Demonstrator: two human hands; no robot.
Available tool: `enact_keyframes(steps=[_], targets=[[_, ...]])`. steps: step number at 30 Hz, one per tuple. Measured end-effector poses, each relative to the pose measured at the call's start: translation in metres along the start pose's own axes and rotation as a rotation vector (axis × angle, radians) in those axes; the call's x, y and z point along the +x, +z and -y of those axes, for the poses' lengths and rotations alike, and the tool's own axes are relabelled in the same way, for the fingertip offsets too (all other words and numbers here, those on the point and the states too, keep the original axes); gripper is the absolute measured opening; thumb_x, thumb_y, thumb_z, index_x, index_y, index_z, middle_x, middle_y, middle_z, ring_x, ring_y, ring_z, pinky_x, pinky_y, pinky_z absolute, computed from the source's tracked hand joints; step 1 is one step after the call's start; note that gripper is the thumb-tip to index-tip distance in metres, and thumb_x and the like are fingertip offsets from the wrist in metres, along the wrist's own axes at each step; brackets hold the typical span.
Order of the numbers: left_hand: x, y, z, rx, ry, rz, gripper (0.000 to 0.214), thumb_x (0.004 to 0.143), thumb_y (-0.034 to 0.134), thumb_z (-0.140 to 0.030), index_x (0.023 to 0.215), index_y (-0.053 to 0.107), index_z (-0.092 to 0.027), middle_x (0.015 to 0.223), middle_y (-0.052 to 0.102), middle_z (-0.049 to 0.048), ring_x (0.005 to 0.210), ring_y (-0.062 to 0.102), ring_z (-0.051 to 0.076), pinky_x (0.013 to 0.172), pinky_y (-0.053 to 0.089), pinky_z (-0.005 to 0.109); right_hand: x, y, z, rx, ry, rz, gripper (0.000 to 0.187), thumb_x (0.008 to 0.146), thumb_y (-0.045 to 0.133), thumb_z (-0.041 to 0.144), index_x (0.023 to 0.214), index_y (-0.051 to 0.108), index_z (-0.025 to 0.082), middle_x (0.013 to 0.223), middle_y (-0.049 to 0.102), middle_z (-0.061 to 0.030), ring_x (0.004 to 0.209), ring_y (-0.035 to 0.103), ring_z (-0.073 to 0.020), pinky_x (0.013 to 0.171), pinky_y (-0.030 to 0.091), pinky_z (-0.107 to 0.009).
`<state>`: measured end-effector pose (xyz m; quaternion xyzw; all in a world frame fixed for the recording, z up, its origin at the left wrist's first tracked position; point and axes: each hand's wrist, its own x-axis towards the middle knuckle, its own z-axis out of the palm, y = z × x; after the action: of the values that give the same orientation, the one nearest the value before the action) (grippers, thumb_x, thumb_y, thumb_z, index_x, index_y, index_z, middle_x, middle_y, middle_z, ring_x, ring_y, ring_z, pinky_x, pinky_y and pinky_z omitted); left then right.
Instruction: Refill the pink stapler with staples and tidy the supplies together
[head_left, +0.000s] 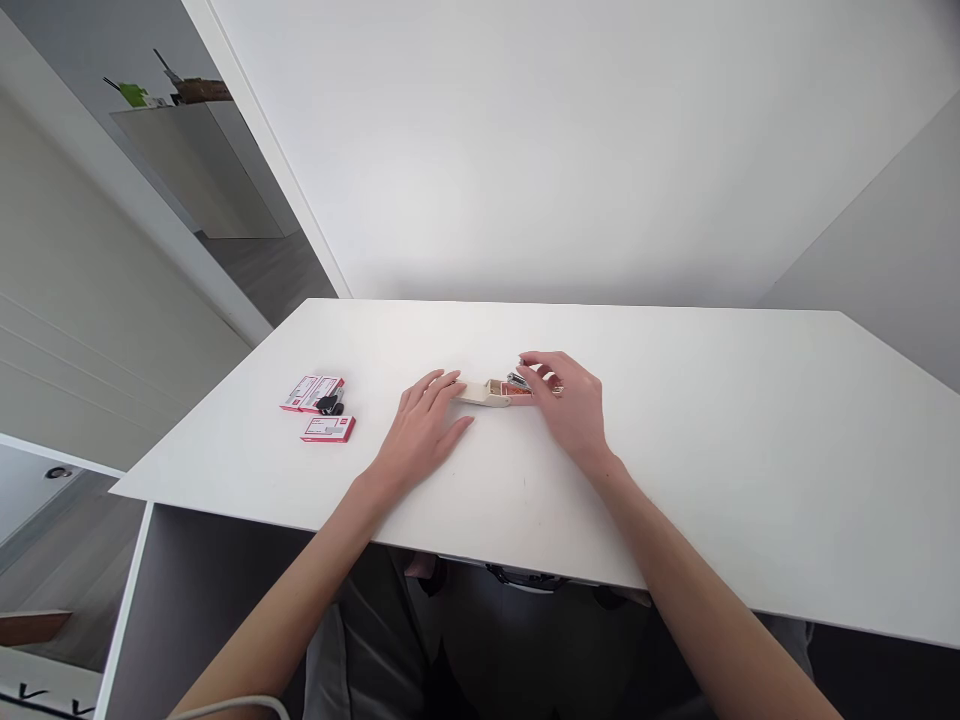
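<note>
A small cream stapler [491, 392] lies opened on the white table [712, 450], with an orange part and metal showing at its right end. My left hand [424, 425] rests flat beside its left end, fingers stretched out and touching it. My right hand [570, 400] curls over the stapler's right end, fingertips pinched at the metal part. What the fingertips hold is too small to make out.
Three small red-and-white staple boxes [319, 405] lie at the table's left, with a small black object [330, 404] among them. The table's near edge [525, 575] runs just above my lap. A shelf with items [180, 95] stands far left.
</note>
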<state>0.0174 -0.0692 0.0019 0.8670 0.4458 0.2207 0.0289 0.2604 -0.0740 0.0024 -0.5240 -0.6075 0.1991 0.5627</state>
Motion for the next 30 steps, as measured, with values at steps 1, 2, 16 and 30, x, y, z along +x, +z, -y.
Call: enact_keyframes(steps=[1,2,16,30], targets=[[-0.001,0.000,0.000,-0.009,-0.012,0.014,0.043,0.107,0.051,-0.042,0.145,0.052,-0.022,0.162,0.051,0.0113,0.156,0.039,0.031,0.125,0.037,0.055,-0.001,0.001,-0.003,-0.055,-0.068,0.014,0.024,0.104,0.060,0.044,0.109,0.078,0.029,0.112,0.077,-0.0076,0.094,0.069,-0.0261,0.080,0.058,-0.044],[-0.001,0.000,0.000,-0.018,-0.024,0.027,0.043,0.107,0.050,-0.043,0.145,0.052,-0.023,0.163,0.051,0.0111,0.157,0.039,0.031,0.125,0.037,0.055,-0.001,0.002,-0.005,-0.105,-0.133,0.020,0.023,0.105,0.059,0.041,0.110,0.078,0.029,0.110,0.078,-0.0075,0.097,0.068,-0.0268,0.083,0.057,-0.045],[-0.003,0.002,0.001,-0.058,-0.065,0.075,0.044,0.109,0.044,-0.046,0.145,0.051,-0.022,0.164,0.050,0.0109,0.159,0.036,0.029,0.129,0.035,0.053,-0.002,0.004,-0.017,-0.318,-0.402,0.010,0.024,0.108,0.057,0.028,0.115,0.080,0.029,0.108,0.080,-0.0053,0.102,0.065,-0.0265,0.095,0.051,-0.047],[-0.004,0.001,0.000,-0.067,-0.062,0.083,0.045,0.110,0.042,-0.047,0.146,0.051,-0.021,0.164,0.049,0.0109,0.160,0.035,0.029,0.129,0.035,0.053,-0.002,0.003,-0.015,-0.314,-0.381,-0.002,0.025,0.108,0.056,0.025,0.110,0.080,0.027,0.109,0.081,-0.0040,0.100,0.065,-0.0260,0.095,0.052,-0.046]])
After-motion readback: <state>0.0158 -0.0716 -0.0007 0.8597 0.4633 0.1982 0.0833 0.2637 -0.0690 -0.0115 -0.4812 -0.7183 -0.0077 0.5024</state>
